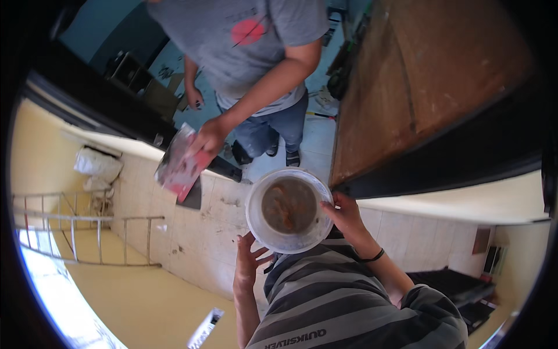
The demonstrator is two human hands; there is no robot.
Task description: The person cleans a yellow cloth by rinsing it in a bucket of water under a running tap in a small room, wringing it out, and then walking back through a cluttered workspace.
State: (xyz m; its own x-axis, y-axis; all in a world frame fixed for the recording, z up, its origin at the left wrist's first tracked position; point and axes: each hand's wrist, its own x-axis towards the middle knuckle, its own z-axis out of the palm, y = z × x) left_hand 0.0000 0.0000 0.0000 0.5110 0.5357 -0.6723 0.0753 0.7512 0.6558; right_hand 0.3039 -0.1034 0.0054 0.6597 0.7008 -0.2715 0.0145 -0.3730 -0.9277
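A round white bucket [312, 237] is held up in front of my body, with brownish, murky stuff [285, 203] inside it. My right hand [346, 217] grips its right side, the thumb over the rim. By the lower left of the bucket is my left hand [249, 260], its fingers spread; whether they bear any of the weight is hard to tell. Across from me another person [250, 64] in a grey shirt holds a crumpled pink and silvery packet [180, 166] to the left of the bucket.
A brown wooden door [430, 87] stands at the right, beside the doorway where the person is. At the left a metal ladder [99, 239] leans near a white sack [97, 163]. Marks dot the tiled floor [215, 227]. A dark rack-like object [453, 285] lies at the lower right.
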